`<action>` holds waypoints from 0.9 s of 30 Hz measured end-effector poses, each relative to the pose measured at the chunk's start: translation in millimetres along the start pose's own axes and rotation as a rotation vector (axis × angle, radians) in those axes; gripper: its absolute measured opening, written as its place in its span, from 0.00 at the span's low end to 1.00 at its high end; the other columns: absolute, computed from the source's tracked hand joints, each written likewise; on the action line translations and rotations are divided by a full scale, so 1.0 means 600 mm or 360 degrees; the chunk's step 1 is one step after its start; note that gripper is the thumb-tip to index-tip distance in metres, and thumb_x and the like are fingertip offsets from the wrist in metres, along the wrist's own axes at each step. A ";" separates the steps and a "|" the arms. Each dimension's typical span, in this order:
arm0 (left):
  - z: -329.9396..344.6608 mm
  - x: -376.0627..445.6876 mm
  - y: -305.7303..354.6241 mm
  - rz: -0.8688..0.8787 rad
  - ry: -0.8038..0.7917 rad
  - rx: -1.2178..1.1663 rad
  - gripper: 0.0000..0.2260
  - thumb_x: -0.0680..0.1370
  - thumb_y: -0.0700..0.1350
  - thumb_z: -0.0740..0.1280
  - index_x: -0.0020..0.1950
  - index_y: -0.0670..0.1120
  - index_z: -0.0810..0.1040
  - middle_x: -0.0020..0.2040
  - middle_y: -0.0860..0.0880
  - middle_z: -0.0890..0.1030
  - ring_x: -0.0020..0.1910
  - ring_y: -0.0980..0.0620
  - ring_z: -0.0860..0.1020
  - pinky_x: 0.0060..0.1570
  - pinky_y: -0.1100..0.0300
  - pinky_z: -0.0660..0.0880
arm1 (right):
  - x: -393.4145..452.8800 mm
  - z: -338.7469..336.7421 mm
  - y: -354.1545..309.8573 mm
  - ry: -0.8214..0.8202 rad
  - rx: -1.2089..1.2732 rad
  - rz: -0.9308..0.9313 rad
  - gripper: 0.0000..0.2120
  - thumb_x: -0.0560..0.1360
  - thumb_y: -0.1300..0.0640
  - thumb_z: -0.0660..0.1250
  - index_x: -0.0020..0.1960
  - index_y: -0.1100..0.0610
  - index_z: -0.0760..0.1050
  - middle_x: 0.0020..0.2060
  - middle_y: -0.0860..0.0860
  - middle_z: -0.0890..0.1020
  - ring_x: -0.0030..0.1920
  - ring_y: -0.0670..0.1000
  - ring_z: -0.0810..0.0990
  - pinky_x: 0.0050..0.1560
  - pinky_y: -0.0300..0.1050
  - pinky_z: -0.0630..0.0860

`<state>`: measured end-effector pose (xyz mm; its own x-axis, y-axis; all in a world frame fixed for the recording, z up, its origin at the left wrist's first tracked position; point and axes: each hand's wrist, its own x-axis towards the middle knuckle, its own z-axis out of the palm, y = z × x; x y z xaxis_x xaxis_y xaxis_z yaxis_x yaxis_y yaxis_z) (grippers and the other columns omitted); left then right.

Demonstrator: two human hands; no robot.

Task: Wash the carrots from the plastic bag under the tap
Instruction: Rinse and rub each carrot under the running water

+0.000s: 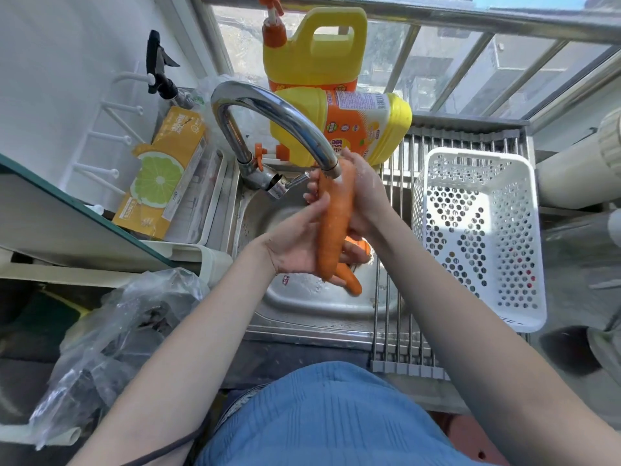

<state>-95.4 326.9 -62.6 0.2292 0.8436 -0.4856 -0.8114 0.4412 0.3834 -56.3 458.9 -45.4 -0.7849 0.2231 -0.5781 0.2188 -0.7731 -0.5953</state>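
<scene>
Sunlit barred window (pixel 453 72) above a white wall (pixel 67 45) and steel counter (pixel 302 331).

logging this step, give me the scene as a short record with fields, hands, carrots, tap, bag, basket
left hand: holds the big carrot low down
right hand: holds its upper part
tap: spout over the carrot top, water on it
other carrots: in the sink, below the hands
plastic bag: crumpled, left of sink
white basket: on the rack, right
</scene>
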 end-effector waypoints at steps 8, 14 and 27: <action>0.038 0.042 -0.033 0.0452 0.0889 0.0028 0.36 0.73 0.74 0.45 0.39 0.42 0.71 0.27 0.48 0.69 0.18 0.56 0.64 0.18 0.66 0.64 | 0.009 -0.014 0.015 0.0417 -0.0508 -0.0457 0.21 0.83 0.47 0.57 0.45 0.56 0.83 0.49 0.65 0.83 0.53 0.63 0.81 0.63 0.62 0.74; 0.028 0.064 -0.046 0.0604 0.1583 0.0167 0.36 0.81 0.64 0.42 0.50 0.36 0.77 0.29 0.42 0.71 0.18 0.51 0.68 0.19 0.65 0.63 | -0.009 0.002 0.067 0.0453 -0.0753 -0.0517 0.23 0.77 0.34 0.56 0.53 0.52 0.75 0.53 0.61 0.81 0.55 0.59 0.81 0.59 0.59 0.77; 0.006 0.028 -0.079 0.0841 0.1921 0.1756 0.17 0.82 0.58 0.50 0.62 0.49 0.69 0.49 0.46 0.81 0.46 0.40 0.79 0.45 0.44 0.75 | -0.014 0.001 0.075 0.0805 -0.0601 -0.0550 0.08 0.71 0.48 0.73 0.38 0.48 0.77 0.38 0.50 0.81 0.43 0.52 0.80 0.50 0.58 0.79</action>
<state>-50.9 321.4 -86.2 -0.8437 0.4937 -0.2109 0.1838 0.6348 0.7505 -40.2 421.9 -66.9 -0.5007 0.7365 -0.4549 0.2635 -0.3709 -0.8905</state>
